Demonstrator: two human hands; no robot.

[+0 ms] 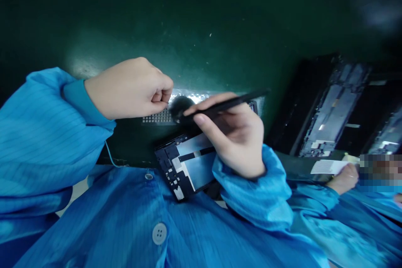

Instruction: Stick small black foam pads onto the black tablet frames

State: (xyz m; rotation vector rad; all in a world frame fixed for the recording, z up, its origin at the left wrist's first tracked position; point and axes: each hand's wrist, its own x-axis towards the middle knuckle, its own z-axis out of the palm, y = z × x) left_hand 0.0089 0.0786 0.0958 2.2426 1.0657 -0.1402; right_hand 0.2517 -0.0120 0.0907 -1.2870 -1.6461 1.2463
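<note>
The dark green table (pixel 157 21) spreads out before your blue coat (pixel 125 217), with black trays (pixel 289 109) at its right. The flat device (pixel 197 171) lies slanted at the near edge, against you, partly covered by your right hand's side. Just beyond it lies a sheet of small squares (pixel 158 117). Your left hand (pixel 132 88) curls over that, fingertips together; I cannot tell whether they pinch anything. Your right hand (pixel 241 134) is clamped on a slim black tool (pixel 235 101).
</note>
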